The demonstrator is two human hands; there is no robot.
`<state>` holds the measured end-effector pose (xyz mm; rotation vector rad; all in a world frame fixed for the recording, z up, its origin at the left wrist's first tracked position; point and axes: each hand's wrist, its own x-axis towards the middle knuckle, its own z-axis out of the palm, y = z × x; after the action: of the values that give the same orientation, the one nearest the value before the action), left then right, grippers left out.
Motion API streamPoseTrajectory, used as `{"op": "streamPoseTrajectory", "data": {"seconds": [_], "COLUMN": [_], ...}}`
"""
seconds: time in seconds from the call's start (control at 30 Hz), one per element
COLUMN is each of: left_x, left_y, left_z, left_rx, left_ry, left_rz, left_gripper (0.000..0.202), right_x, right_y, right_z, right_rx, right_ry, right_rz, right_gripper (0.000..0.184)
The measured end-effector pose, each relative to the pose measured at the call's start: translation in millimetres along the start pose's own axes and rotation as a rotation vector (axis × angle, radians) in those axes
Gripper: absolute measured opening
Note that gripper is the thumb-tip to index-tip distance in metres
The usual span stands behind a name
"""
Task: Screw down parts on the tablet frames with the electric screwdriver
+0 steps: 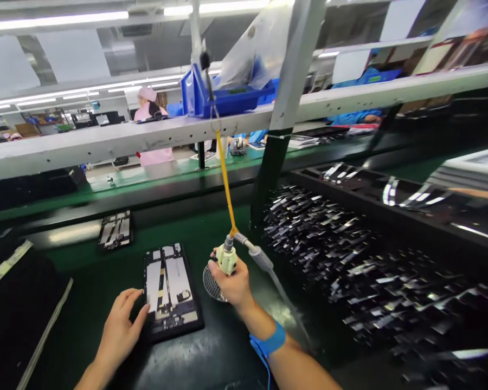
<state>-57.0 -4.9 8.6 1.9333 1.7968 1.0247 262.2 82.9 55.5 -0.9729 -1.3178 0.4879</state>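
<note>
In front of me lies an opened tablet (172,287), its batteries and circuit board showing. My left hand (124,319) is at its left edge, fingers stretched out, the fingertips beside or touching the frame. My right hand (232,279) is wrapped round a cream-coloured electric screwdriver (228,259), which hangs from a yellow cord (224,179) and has a grey cable (264,260). Partly behind that hand is a round dish with a grid pattern (212,283). A blue wrist strap (270,341) circles my right wrist. The tool's tip is hidden.
A second opened tablet (115,229) lies farther back. On the right, a black tray (350,216) holds many small dark parts in rows. A black box (16,314) stands at the left. Blue bins (231,103) sit on the metal rail overhead; people work beyond it.
</note>
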Motion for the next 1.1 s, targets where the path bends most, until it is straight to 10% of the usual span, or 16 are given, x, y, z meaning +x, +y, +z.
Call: {"op": "streamPoseTrajectory", "data": {"seconds": [0.23,0.87,1.1], "left_x": [3.4,61.7,45.1], "left_y": [45.0,85.7,81.1], "left_z": [-12.2,-9.1,-17.0], "left_rx": [0.238,0.469,0.300], "left_ry": [-0.426,-0.766,-0.744], "left_rz": [0.366,0.386,0.446], "left_gripper": [0.031,0.029,0.029], "right_x": [-5.4,-6.8,-4.7], "right_y": [7.2,-1.2,-6.0], "right_z": [6.9,6.0,3.7], "right_rx": [0.030,0.012,-0.019], "right_ry": [-0.013,-0.053,-0.039], "right_rz": [0.118,0.104,0.059], "right_gripper": [0.027,0.023,0.020]}}
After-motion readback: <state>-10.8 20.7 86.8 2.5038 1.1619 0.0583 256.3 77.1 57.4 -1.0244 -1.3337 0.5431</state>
